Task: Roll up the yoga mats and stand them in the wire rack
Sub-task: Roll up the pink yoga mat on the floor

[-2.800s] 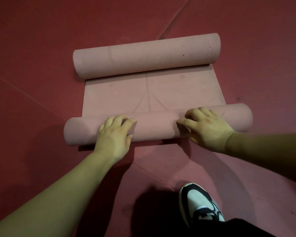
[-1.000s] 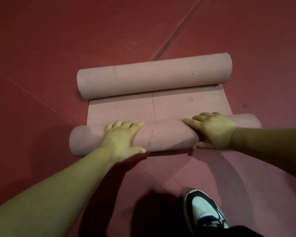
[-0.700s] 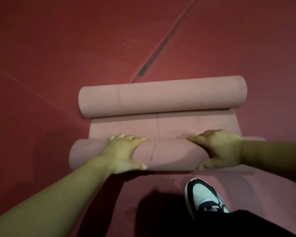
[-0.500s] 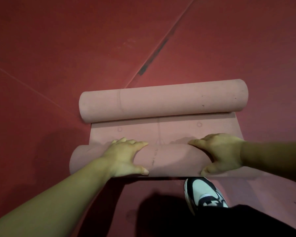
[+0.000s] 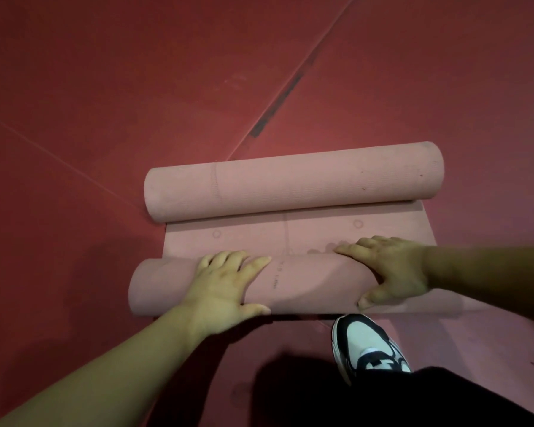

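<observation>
Pink mat roll [image 5: 305, 282], left hand [image 5: 225, 285] & right hand [image 5: 392, 269] flat on it

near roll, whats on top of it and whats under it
Both hands press on the near roll: left hand, right hand. Its flat unrolled strip runs ahead to the far roll. What lies beneath is covered.

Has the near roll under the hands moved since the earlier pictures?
Yes. The near roll under the left hand and right hand has advanced toward the far roll; the flat strip between them is narrower.
</observation>
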Motion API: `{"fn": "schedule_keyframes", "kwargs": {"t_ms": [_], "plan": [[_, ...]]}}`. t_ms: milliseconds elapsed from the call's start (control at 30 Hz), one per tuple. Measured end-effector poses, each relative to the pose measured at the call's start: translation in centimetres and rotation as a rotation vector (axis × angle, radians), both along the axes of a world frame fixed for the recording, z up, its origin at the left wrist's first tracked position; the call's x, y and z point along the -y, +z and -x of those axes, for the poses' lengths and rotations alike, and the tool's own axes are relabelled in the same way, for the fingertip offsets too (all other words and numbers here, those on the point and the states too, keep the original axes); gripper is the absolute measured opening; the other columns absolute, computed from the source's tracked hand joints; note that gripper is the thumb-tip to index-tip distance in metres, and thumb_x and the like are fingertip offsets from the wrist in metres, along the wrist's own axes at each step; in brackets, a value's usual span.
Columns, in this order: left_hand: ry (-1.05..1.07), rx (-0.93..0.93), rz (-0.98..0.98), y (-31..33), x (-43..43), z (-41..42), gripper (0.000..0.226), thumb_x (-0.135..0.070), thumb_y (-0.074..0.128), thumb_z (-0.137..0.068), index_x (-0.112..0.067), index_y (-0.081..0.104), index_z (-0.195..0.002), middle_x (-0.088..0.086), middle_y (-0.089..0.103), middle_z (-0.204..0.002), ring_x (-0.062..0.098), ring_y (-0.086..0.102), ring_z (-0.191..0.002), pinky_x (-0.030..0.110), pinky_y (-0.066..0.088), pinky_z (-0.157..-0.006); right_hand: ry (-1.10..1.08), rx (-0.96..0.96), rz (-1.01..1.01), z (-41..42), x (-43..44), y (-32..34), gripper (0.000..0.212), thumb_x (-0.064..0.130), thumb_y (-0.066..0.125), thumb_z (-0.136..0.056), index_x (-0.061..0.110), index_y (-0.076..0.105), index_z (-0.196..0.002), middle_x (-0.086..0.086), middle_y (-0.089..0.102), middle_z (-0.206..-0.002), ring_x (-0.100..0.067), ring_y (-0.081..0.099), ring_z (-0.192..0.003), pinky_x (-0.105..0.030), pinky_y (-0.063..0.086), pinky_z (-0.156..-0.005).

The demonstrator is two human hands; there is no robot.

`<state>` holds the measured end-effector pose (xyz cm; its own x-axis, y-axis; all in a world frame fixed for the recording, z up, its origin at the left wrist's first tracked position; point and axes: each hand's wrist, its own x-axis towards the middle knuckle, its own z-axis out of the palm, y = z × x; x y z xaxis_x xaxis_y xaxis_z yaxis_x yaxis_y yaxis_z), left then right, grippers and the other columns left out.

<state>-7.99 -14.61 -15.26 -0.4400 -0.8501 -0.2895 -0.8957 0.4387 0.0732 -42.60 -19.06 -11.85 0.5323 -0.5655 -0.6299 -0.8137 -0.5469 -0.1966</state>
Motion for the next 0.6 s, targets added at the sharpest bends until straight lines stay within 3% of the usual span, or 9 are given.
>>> {"fn": "schedule_keyframes", "kwargs": {"t_ms": [100,267,367,467,600], "plan": [[0.047,0.017,-0.140,0.6,1.3,0.0,0.098,-0.091,0.033,-0.068,-0.048,0.019,-0.155,-0.007,0.041,-0.148,0.021,0.038,-0.137,0.043,0.029,-0.111,-0.033,0.050,0.028,0.7,-0.1,-0.7,0.104,0.085,0.047,-0.077,0.047,-0.013,-0.154,0.004,0.030,-0.148,-0.020,0.035,-0.135,-0.040,0.031,-0.113],[0.060,0.040,-0.236,0.9,3.5,0.0,0.102,-0.093,0.028,-0.063,-0.051,0.014,-0.154,-0.009,0.040,-0.145,0.019,0.037,-0.136,0.044,0.031,-0.111,0.015,0.026,0.140,1.2,-0.3,-2.1,0.111,0.094,0.039,-0.071,0.048,-0.021,-0.152,0.006,0.029,-0.151,-0.019,0.035,-0.135,-0.038,0.032,-0.111],[0.069,0.039,-0.158,1.0,2.9,0.0,0.100,-0.091,0.027,-0.066,-0.048,0.016,-0.155,-0.003,0.036,-0.151,0.022,0.030,-0.142,0.050,0.021,-0.118,-0.003,0.039,0.084,1.1,1.0,-2.0,0.111,0.093,0.042,-0.071,0.053,-0.026,-0.148,0.006,0.029,-0.153,-0.021,0.032,-0.141,-0.041,0.032,-0.114],[0.020,0.050,-0.029,0.4,1.5,0.3,0.103,-0.091,0.037,-0.066,-0.043,0.022,-0.155,0.003,0.041,-0.152,0.028,0.036,-0.140,0.050,0.025,-0.115,-0.007,0.041,0.047,1.1,2.2,-2.1,0.110,0.093,0.046,-0.070,0.053,-0.022,-0.147,0.005,0.029,-0.155,-0.023,0.022,-0.150,-0.041,0.028,-0.118],[0.052,0.062,-0.080,0.5,2.7,0.4,0.105,-0.092,0.031,-0.063,-0.044,0.017,-0.155,-0.004,0.036,-0.153,0.023,0.033,-0.141,0.046,0.022,-0.117,-0.010,0.062,0.121,1.2,2.0,-2.0,0.108,0.091,0.044,-0.072,0.050,-0.017,-0.151,0.003,0.032,-0.148,-0.021,0.035,-0.137,-0.037,0.032,-0.112]]}}
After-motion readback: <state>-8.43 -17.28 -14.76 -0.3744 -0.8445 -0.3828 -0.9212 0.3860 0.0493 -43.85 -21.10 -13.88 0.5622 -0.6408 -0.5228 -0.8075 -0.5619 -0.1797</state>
